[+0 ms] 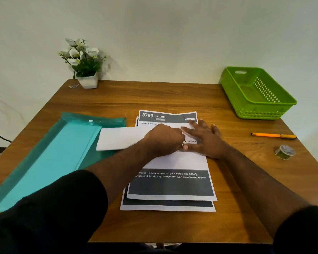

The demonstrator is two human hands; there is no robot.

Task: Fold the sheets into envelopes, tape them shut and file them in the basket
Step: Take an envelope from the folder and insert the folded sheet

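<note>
1. Paper first: we see a stack of white printed sheets [170, 186] lying flat on the brown wooden desk [173, 96], its long axis running from us toward the wall, the dark header band reading "3799 KITCHEN" at the far end and a dark text block at the near end.
2. The top sheet sits slightly askew on the ones beneath, so lower edges show at the near side and the far left corner.
3. A blank white flap of folded paper [117, 138] sticks out leftward from under our hands, its long axis across the desk, its left end overlapping the translucent teal plastic document folder [50, 158].
4. Our left hand [163, 138] rests on the middle of the sheets with fingers curled under; we cannot tell whether they pinch the paper.
5. Our right hand [204, 138] lies just beside it, fingers straight and spread, pressing flat on the top sheet.
6. The green perforated plastic basket [255, 92] stands at the far right corner of the desk, well apart from the sheets.
7. An orange pen [273, 135] and a small roll of clear tape [285, 152] lie to the right, near each other.
8. A white pot of artificial white flowers [84, 66] stands at the far left corner.
</note>
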